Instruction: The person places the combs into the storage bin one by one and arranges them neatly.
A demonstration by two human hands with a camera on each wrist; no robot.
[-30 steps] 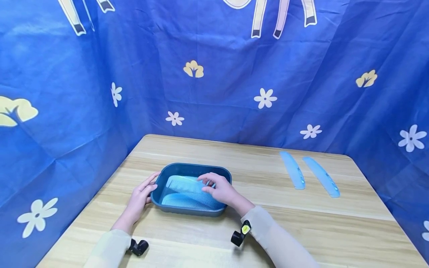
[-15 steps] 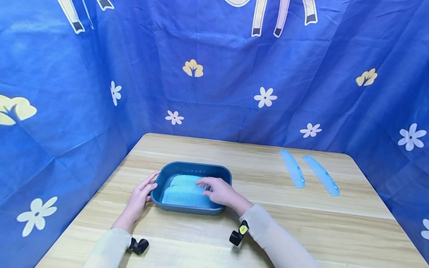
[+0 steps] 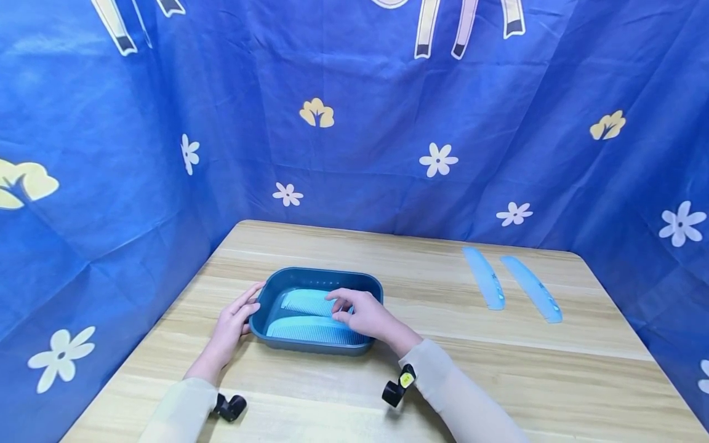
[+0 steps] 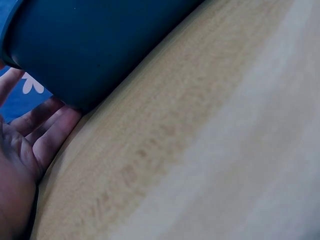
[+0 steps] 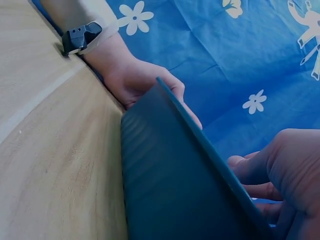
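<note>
A dark teal plastic basin stands on the table. Two light blue combs lie inside it: the far comb, and the near comb with teeth toward me. My left hand grips the basin's left end, its thumb at the rim; in the left wrist view its fingers touch the outer wall low down. My right hand is in the basin's right half, fingers bent over the far comb's right end. In the right wrist view the basin wall hides its fingertips, so whether it pinches the comb is unclear.
Two more blue combs lie side by side at the table's back right, the left one and the right one. A blue patterned curtain hangs behind and along both sides of the wooden table.
Inside the basin the combs have shifted: half a second ago they overlapped closely, now a gap parts them. My right hand dipped slightly and came back. My left hand has stayed on the basin.
</note>
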